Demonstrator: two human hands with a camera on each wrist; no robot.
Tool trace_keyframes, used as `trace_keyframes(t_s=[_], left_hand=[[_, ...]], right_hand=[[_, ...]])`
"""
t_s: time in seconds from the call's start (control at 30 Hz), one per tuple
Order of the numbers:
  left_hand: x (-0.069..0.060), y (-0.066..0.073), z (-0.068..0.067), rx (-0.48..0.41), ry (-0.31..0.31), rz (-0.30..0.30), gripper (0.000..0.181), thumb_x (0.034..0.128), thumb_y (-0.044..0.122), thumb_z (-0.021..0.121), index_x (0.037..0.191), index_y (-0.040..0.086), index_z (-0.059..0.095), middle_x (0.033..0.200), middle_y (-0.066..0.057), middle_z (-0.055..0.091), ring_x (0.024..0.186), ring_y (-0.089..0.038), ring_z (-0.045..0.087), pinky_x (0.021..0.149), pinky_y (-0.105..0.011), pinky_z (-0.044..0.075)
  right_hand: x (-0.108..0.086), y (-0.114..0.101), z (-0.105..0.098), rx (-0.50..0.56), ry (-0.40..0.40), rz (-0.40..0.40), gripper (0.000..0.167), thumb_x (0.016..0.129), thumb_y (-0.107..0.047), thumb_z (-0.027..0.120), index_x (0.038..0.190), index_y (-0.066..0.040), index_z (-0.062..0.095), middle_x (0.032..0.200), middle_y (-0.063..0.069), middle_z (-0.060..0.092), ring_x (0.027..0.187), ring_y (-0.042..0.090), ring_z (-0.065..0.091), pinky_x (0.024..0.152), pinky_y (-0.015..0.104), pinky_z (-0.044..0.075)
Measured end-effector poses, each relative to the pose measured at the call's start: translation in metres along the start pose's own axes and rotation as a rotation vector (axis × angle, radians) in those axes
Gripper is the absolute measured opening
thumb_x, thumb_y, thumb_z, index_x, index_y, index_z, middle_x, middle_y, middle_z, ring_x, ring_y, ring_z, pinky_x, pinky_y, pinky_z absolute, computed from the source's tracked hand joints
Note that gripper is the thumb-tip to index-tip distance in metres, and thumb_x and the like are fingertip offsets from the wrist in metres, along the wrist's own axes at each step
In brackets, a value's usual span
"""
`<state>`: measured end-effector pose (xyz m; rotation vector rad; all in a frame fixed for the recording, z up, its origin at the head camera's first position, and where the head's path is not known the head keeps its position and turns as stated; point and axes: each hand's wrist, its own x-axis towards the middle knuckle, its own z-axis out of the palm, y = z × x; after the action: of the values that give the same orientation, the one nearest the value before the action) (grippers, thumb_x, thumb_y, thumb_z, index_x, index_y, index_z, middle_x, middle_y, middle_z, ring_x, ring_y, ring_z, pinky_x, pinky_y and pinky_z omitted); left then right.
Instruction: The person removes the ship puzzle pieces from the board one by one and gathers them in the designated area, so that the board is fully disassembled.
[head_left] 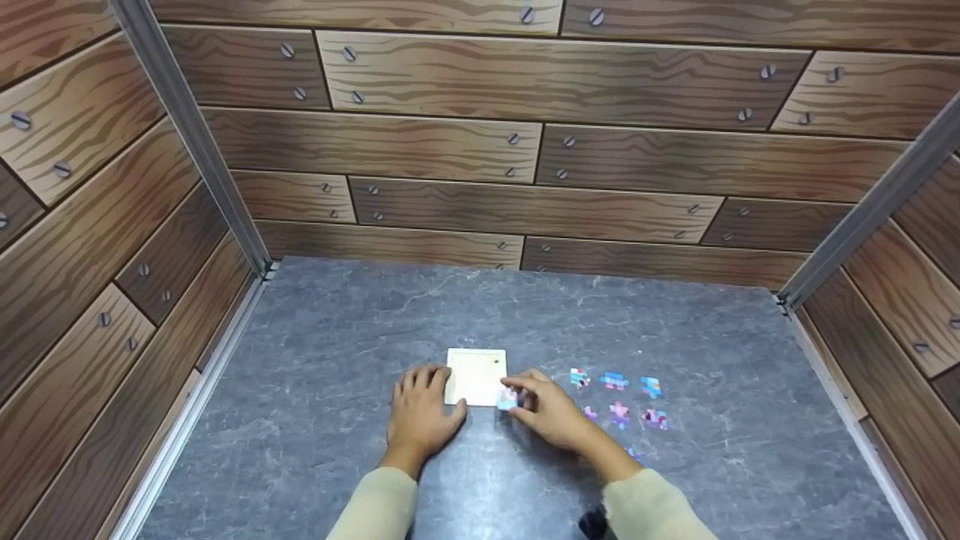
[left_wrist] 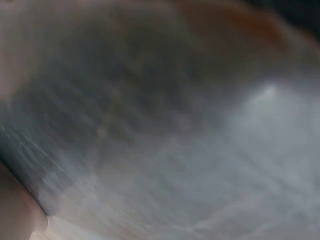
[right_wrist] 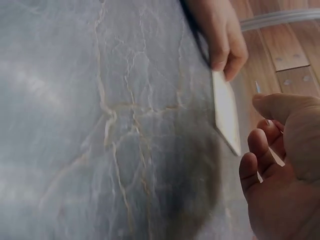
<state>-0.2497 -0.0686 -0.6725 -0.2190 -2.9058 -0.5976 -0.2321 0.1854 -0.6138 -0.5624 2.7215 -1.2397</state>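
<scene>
A square, pale puzzle board (head_left: 474, 375) lies flat on the grey table, with a small dark mark near its upper right corner. My left hand (head_left: 421, 412) rests at its left side, fingers extended, the thumb touching the lower left corner. Between thumb and index finger, my right hand (head_left: 553, 411) pinches a pink and light-blue puzzle piece (head_left: 508, 398) over the board's lower right corner. The right wrist view shows the board (right_wrist: 226, 112) edge-on, with the left hand (right_wrist: 222, 37) touching it. The left wrist view is mostly blurred tabletop.
Several loose puzzle pieces lie right of the board, including a blue one (head_left: 614, 381) and a pink one (head_left: 619, 412). The right forearm partly covers others. A dark object (head_left: 593, 523) sits by the right sleeve. Wood-patterned walls (head_left: 450, 150) enclose the table (head_left: 337, 322).
</scene>
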Motion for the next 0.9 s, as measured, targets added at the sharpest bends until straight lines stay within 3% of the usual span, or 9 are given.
trace_keyframes(t_s=[0.6, 0.9], left_hand=[[-0.001, -0.001, 0.004, 0.012, 0.019, 0.012, 0.059, 0.0972, 0.06, 0.064, 0.145, 0.024, 0.065, 0.148, -0.002, 0.062, 0.144, -0.032, 0.053, 0.118, -0.06, 0.042], [0.0, -0.001, 0.004, 0.008, 0.012, -0.004, 0.062, 0.0959, 0.06, 0.065, 0.145, 0.023, 0.065, 0.149, -0.003, 0.062, 0.144, -0.033, 0.052, 0.119, -0.062, 0.041]], right_hand=[[-0.067, 0.03, -0.054, -0.019, 0.055, -0.022, 0.048, 0.096, -0.005, 0.078, 0.144, -0.003, 0.068, 0.128, 0.009, 0.066, 0.083, -0.002, 0.055, 0.071, 0.02, 0.053], [-0.095, 0.052, -0.077, -0.032, 0.033, 0.096, 0.052, 0.099, -0.006, 0.075, 0.15, -0.007, 0.063, 0.131, 0.006, 0.063, 0.081, 0.002, 0.054, 0.068, 0.021, 0.053]])
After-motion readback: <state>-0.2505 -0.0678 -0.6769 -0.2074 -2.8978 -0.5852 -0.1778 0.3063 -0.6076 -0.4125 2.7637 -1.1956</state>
